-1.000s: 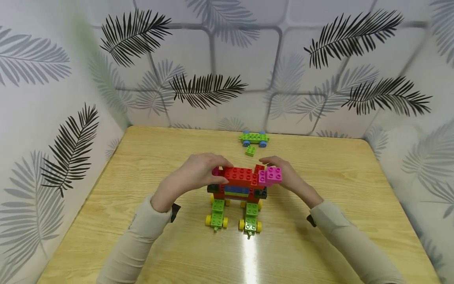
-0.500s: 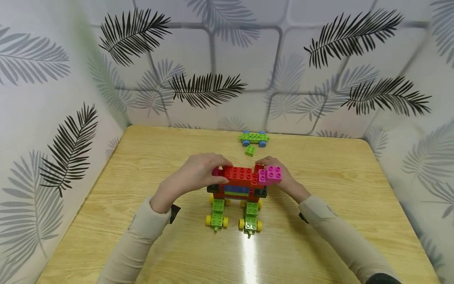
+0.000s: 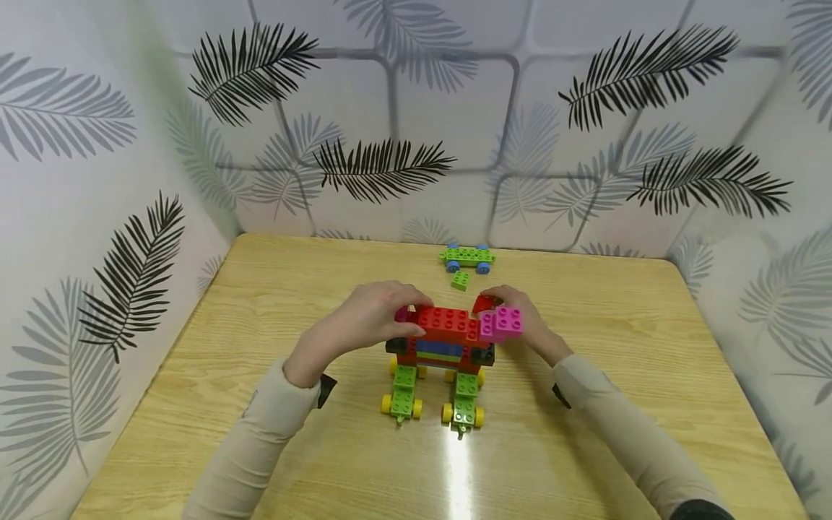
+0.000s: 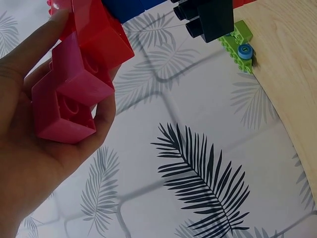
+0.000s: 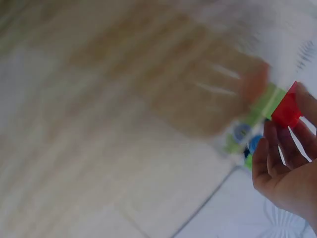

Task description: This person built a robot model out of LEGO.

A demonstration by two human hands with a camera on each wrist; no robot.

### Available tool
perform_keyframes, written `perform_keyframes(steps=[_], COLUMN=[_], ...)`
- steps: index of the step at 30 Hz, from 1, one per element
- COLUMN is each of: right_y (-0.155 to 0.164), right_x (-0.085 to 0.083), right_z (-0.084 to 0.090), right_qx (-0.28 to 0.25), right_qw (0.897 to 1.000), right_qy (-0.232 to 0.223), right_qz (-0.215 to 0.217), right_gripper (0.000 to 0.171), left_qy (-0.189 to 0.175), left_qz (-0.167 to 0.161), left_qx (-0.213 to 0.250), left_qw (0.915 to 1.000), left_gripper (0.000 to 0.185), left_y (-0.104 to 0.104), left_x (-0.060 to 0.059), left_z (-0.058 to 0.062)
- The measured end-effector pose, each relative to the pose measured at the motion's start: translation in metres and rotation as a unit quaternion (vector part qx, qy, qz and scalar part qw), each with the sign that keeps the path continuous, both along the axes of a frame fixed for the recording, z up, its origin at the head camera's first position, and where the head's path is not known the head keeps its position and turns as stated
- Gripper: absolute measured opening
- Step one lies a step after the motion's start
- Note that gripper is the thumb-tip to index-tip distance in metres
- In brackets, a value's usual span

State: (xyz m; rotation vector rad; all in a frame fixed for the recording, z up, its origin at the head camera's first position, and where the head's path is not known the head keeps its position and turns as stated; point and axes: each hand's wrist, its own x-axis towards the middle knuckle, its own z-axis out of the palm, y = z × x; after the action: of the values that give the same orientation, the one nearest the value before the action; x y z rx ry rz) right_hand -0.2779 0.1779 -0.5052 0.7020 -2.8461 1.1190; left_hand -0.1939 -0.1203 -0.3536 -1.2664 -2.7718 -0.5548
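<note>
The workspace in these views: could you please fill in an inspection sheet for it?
Surface: wooden table, glare near the front.
Job's things: brick model on yellow-wheeled green bases; pink brick at its right end.
Clutter: green wheeled plate and small green brick at the back.
Grippers: left hand grips the model's left end; right hand holds a red brick.
Cables: nothing seen.
Surroundings: leaf-patterned walls.
</note>
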Motion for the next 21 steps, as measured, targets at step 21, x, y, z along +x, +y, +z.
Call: perform_keyframes(steps=[21], right_y=[-0.007], right_x=[0.042], right_z=[0.150], right_qx=[-0.030], right_qw=[0.998], right_qy=[0.047], right_qz=[0.013], right_gripper=[0.041], left_qy=[0.002], left_qz=[0.004], left_qx=[-0.002], left_qw=[1.0000], left_gripper=[0.040], left_y=[0.012], left_x=[-0.005], left_z=[0.000])
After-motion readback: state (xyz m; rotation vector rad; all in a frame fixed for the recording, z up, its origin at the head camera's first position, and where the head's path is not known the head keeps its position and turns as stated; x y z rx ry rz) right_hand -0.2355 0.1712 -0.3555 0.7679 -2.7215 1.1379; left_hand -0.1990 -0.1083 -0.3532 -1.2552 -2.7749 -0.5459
